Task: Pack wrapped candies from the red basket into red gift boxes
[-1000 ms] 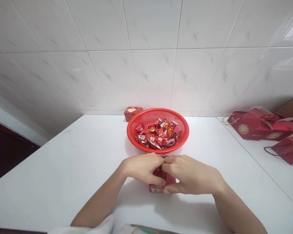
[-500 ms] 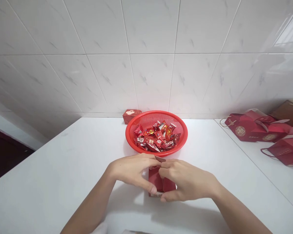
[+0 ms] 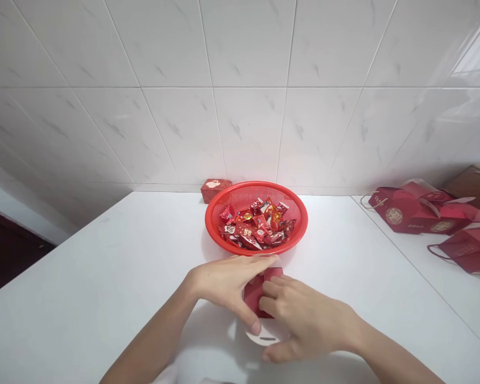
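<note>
A small red paper box (image 3: 254, 296) stands on the white counter, just in front of the red basket. Its front flap (image 3: 267, 335), white with a dark slot, is folded out toward me. My left hand (image 3: 229, 282) curves around the box's left side, thumb at the front flap and fingers across the back edge. From the right, my right hand (image 3: 300, 314) bends its fingers against the box top, with its thumb near the flap's right side. The fingertips of both hands are partly hidden.
The red basket (image 3: 212, 234) holds several wrapped candies (image 3: 260, 221). Behind it at left sits a small red box (image 3: 214, 191) against the tiled wall. Red handled boxes (image 3: 412, 210) and a brown carton (image 3: 474, 184) stand at the right.
The white front flap now shows, folded out toward me. My right hand has moved slightly down, and my left hand slightly right over the box.
</note>
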Demonstrator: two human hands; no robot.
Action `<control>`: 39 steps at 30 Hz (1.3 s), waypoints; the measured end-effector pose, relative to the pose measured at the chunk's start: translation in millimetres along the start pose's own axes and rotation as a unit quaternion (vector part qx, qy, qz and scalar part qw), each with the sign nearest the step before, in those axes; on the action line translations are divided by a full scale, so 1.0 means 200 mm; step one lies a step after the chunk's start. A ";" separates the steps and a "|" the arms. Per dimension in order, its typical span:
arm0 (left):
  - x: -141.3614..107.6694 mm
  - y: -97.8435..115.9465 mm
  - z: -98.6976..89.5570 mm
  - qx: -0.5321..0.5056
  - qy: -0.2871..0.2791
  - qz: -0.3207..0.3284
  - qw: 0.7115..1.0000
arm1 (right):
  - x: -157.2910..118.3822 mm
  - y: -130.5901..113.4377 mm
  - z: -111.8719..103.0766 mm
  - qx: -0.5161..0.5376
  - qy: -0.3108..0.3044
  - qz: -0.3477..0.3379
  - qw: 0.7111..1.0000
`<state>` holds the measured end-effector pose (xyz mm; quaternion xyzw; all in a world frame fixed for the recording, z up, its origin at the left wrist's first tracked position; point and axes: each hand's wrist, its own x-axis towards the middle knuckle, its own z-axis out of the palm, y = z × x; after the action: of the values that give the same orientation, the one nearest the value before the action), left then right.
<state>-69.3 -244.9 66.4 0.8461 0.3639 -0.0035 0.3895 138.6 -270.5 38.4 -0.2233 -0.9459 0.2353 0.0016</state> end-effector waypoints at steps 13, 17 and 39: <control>-0.06 -0.04 -0.02 -0.009 0.052 -0.040 0.998 | -0.17 0.11 0.05 0.168 0.143 0.114 0.969; 0.01 0.00 0.01 -0.028 0.029 -0.007 0.999 | -0.22 0.14 0.09 0.190 0.201 0.117 0.954; 0.18 0.03 0.17 -0.046 0.023 -0.089 0.995 | -0.13 0.25 0.44 0.007 0.494 0.157 0.855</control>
<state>-30.7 -248.6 35.7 0.7915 0.4465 -0.0016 0.4173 172.7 -280.9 -60.5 -0.4559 -0.7716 0.0977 0.4328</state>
